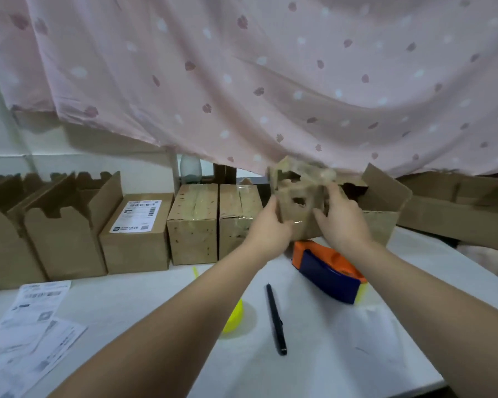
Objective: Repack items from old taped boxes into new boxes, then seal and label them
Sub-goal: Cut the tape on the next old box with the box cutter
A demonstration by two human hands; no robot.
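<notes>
Seen from the head camera, a person's left hand (266, 225) and right hand (339, 222) grip a worn, holed old box (296, 193) from either side, fingers curled on its walls. It is at the far edge of the white table (357, 354), and blur hides whether it rests there. A tape dispenser (328, 271) lies just in front, with a black pen (276, 320) nearby. Two taped boxes (194, 222), a labelled box (138, 228) and open new boxes (64, 225) line the back left.

Pink spotted curtain (242, 67), orange-blue tape dispenser (328, 271)
</notes>
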